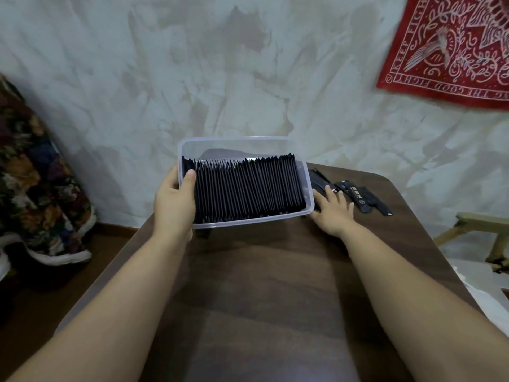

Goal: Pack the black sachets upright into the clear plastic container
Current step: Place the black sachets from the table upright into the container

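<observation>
Left hand (175,199) grips clear plastic container (248,220) wall; right hand (332,213), fingers straight, touches loose black sachets (360,198). Best: pinch one, slot upright beside packed row (248,188).

Pretty plain room: wrinkled, stained white sheet (220,64) for a backdrop, red patterned bandana (451,45) hanging top right, dark wood table (261,285) up front, floral fabric (33,175) on the brown floor (33,312) at left.
</observation>
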{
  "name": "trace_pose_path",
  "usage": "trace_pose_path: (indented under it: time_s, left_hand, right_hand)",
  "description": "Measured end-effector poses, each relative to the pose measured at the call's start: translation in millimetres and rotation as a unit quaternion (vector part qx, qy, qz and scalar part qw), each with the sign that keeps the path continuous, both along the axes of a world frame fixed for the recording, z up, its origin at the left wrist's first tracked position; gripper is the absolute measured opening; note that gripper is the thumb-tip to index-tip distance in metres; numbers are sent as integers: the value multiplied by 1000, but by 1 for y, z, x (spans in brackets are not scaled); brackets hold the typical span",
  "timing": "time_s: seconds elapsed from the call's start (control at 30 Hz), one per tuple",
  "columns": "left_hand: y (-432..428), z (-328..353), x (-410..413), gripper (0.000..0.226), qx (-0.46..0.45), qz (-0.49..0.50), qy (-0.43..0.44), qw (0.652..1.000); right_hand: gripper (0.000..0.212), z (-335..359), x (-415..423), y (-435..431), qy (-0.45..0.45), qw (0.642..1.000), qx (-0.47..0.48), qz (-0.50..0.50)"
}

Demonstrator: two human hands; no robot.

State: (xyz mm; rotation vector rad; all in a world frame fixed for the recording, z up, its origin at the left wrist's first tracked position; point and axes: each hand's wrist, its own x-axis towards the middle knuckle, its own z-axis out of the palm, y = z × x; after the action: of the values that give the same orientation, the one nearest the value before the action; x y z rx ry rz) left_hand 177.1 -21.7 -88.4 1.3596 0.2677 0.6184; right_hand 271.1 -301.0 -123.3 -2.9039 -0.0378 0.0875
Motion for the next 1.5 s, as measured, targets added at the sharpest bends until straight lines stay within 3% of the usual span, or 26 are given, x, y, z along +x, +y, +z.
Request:
trace_pose_path:
  time_s: [0.27,0.43,0.53,0.63,0.8,0.93,1.03,1.13,1.3,1.5]
  left_hand:
    - [-6,2,35,24,-4,9,4,1000]
    - [-8,10,56,20,6,32,-10,999]
    - [-10,10,64,28,9,30,-13,999]
    - [-11,5,66,32,9,35,-12,999]
    - [-21,-4,61,30,9,-3,-3,1000]
    - [-35,-15,54,35,27,-27,9,999]
    - [-45,-20,49,38,38,-36,7,999]
    - [-50,-20,46,40,51,-34,-5,998]
    - [-50,-26,43,40,52,-28,-9,998]
    - [-48,-29,42,42,60,-36,-19,997]
  right_hand:
    - [61,-9,-28,-15,6,994,-53,101]
    - [69,3,-42,-29,-15,992,55,110]
    - [81,1,-31,-13,20,994,36,98]
    - [82,-9,-32,2,6,988,-18,155]
    - [78,-2,-70,-2,45,961,24,272]
    - [101,12,-90,-8,72,969,109,208]
    - [118,14,-97,3,40,979,26,199]
    - [111,13,-98,18,17,980,-15,195]
    - [90,13,-98,25,31,982,67,172]
    - [53,13,-95,17,42,981,79,174]
